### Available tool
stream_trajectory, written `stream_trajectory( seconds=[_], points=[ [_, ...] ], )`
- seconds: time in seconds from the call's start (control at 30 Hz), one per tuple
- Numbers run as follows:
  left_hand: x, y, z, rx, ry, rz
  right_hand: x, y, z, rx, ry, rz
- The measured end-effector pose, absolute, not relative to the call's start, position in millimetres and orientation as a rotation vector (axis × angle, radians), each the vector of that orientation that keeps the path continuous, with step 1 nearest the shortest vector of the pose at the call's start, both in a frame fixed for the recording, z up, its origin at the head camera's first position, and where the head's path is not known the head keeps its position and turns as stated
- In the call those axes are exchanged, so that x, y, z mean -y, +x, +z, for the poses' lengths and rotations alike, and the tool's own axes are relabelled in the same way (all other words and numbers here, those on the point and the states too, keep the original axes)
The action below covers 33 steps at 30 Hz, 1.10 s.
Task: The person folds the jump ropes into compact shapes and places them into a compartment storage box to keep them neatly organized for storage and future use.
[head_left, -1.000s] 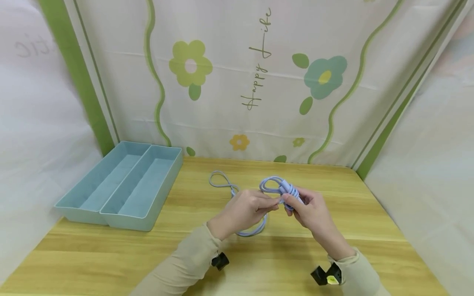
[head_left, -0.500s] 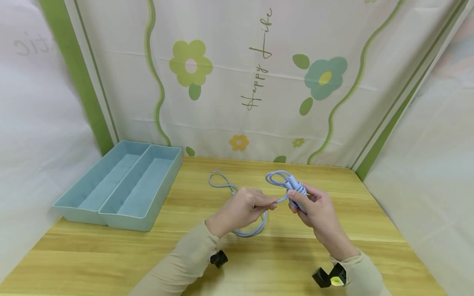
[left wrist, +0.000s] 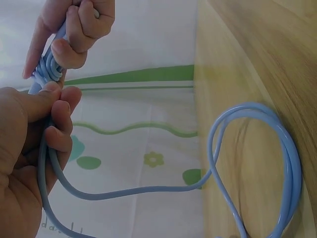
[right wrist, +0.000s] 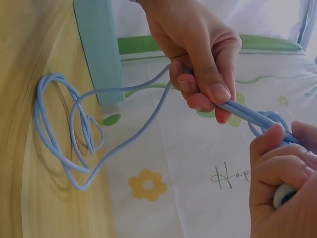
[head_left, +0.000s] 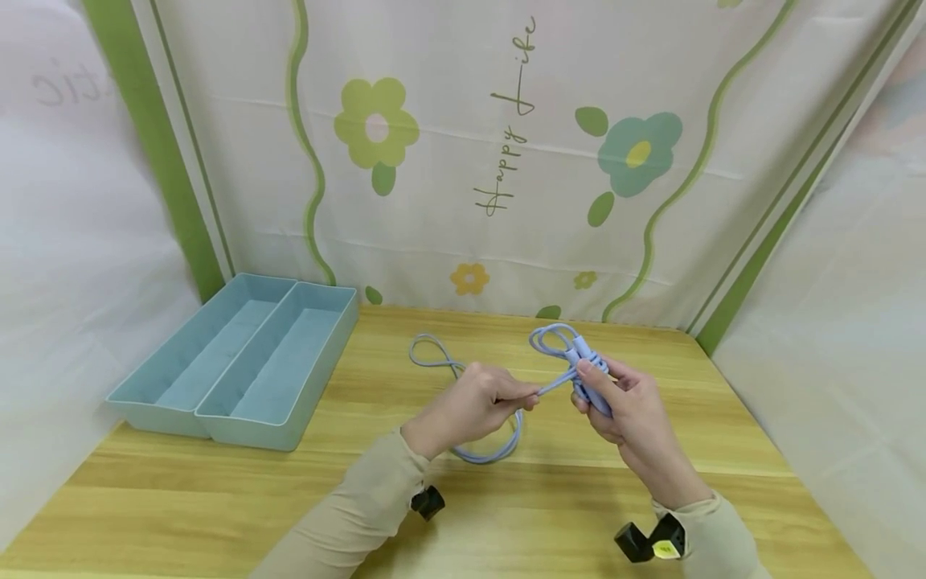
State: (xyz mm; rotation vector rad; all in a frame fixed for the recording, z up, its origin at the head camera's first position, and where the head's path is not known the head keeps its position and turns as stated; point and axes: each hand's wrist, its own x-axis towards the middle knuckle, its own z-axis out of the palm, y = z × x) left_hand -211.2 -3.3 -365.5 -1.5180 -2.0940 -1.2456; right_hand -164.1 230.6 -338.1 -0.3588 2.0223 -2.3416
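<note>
A light blue cable is partly wound into a bundle (head_left: 592, 374), with small loops standing out at the top. My right hand (head_left: 640, 410) grips this bundle above the table, its thumb across the windings. Beside it, my left hand (head_left: 473, 406) pinches two strands side by side, stretched straight between the hands. In the right wrist view those paired strands (right wrist: 247, 115) run from the left fingertips to the bundle. A round whitish end with a dark centre (right wrist: 285, 195) shows within my right hand. Behind the left hand, the rest of the cable (left wrist: 292, 163) hangs down and lies in loose loops on the table.
Two long light blue trays (head_left: 289, 430) stand side by side at the table's left. A printed cloth (head_left: 434, 209) hangs behind the wooden table (head_left: 181, 498), and pale cloth flanks both sides. Small black devices (head_left: 428, 503) are strapped at the wrists.
My right hand has moved right and slightly up with the bundle, away from the left hand. The stretch of paired cable between the hands has grown longer. The left hand has barely moved.
</note>
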Motion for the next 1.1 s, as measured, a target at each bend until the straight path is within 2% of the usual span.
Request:
stream_trajectory(
  seconds=[0.2, 0.7, 1.1],
  points=[
    [3.8, -212.9, -366.8, 2.074, -1.514, -1.249, -232.5, -164.0, -336.5, -2.022, -0.394, -2.323],
    [26.9, -230.2, -361.1, 2.317, -1.615, -1.399, -236.9, -161.2, -340.1, -2.215, -1.008, -1.771],
    [33.4, -232.8, -357.0, 2.459, -1.571, -1.326, -225.7, -161.5, -346.5, -2.379, -1.12, -1.381]
  ],
)
